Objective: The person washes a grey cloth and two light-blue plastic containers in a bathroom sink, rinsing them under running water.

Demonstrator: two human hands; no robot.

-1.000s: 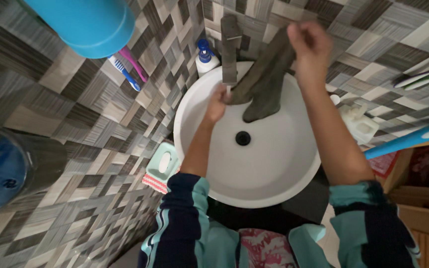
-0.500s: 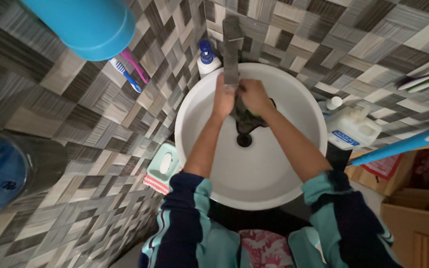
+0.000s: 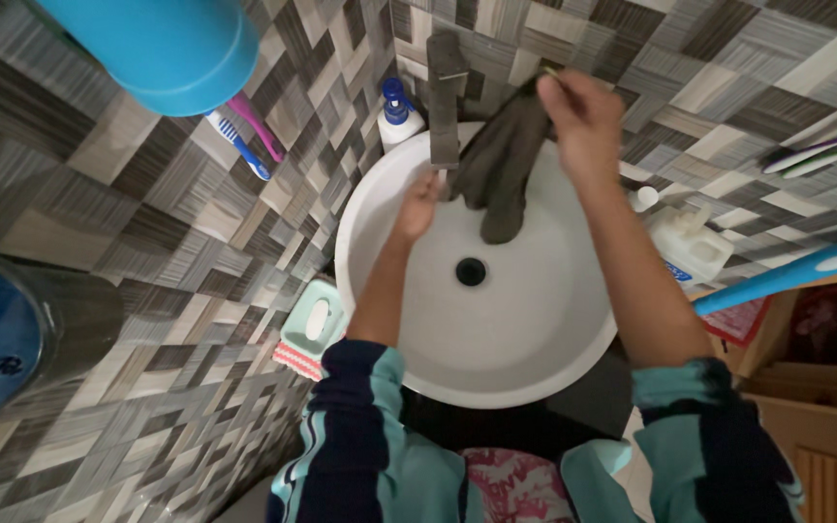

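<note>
Head view: right hand [image 3: 581,114] pinches the top of a limp, dark grey cloth [image 3: 498,167] hanging over the round, glossy white basin [image 3: 535,320] at twelve o'clock. Left hand [image 3: 418,205], fingers curled, touches the cloth's lower edge beneath the squared metal faucet [image 3: 446,97].

A round white basin [image 3: 535,358] sat on a dark counter [image 3: 593,397]. At its back rim stood a blue-capped pump bottle [image 3: 401,111]; a white jug [image 3: 690,242] stood at its right rim, a mint soap dish [image 3: 314,320] at its left.
</note>
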